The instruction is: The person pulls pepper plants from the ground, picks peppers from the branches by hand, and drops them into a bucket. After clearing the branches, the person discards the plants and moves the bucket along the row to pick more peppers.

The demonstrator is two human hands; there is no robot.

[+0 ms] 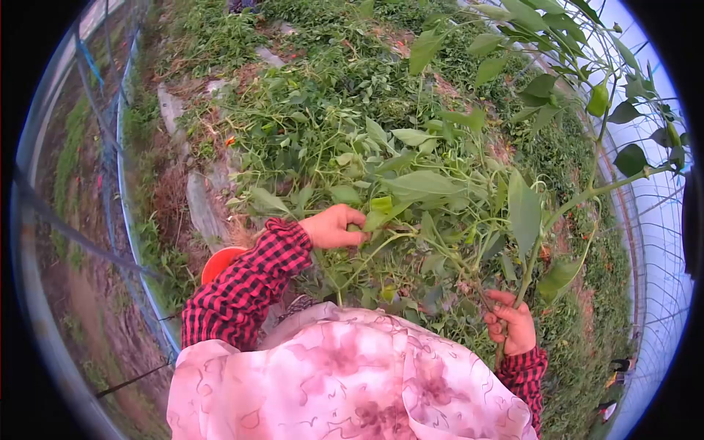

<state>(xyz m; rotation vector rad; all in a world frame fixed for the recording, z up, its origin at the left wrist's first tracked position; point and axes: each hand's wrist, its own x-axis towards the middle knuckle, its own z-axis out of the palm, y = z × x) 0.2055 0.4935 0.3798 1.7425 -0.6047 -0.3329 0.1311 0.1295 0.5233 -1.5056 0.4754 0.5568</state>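
My left hand (336, 227) has its thumb and fingers closed on what looks like a green pepper (354, 229), mostly hidden by the fingers and leaves. Just beside it is a bright yellow-green patch (381, 204), a pepper or a lit leaf. At the lower right, my right hand (511, 323) is wrapped round the stem of an uprooted-looking or bent pepper plant (526, 275), whose branches spread to the left and up to the right. High on the right branch hangs a pale green pepper (598, 99).
An orange-red bucket (220, 262) stands by my left forearm, partly covered by the sleeve. Dense pepper plants (323, 95) fill the ground ahead. Strips of grey plastic sheet (202, 205) lie at left. Greenhouse walls (667, 242) curve along both sides.
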